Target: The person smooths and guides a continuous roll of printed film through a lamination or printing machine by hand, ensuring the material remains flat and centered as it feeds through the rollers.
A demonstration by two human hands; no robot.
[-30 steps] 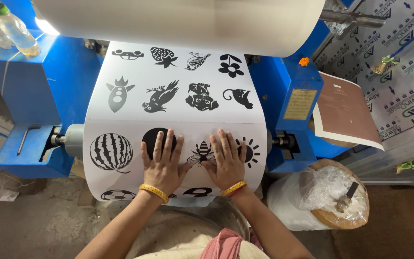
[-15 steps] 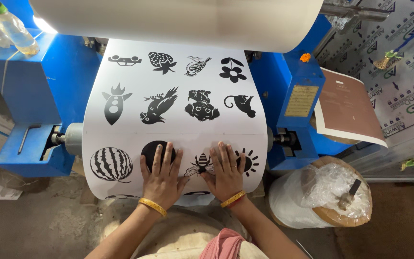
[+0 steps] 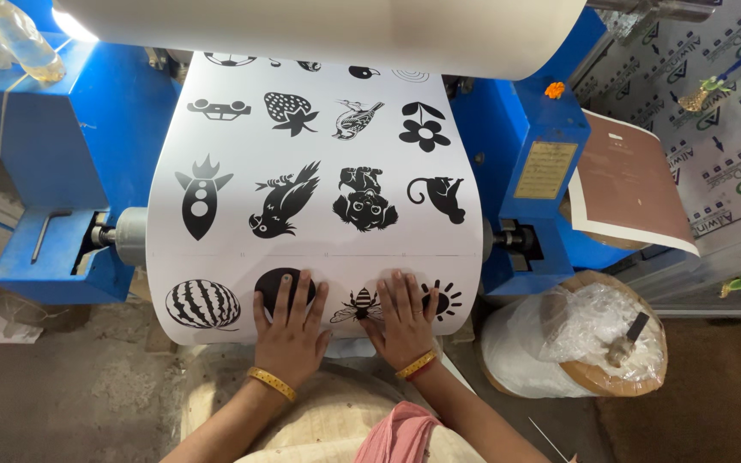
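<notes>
Both hands lay flat, fingers spread, at lower centre on a white sheet (image 3: 315,249) printed with black shapes: the left hand (image 3: 289,330) over a dark disc (image 3: 274,281), the right hand (image 3: 405,321) beside a bee (image 3: 355,304). A blue machine (image 3: 70,163) flanked the sheet.

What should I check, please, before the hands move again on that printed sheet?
1. Left hand flat on the printed sheet: ok, palm down over the black round print.
2. Right hand flat on the sheet: ok, beside the bee print.
3. Sheet free of creases: ok where visible; the part under the hands is hidden.
4. Sheet square on the lower roller: cannot tell, its lower edge curls out of sight.
5. Fingers clear of the large upper roll: ok, well apart.
</notes>
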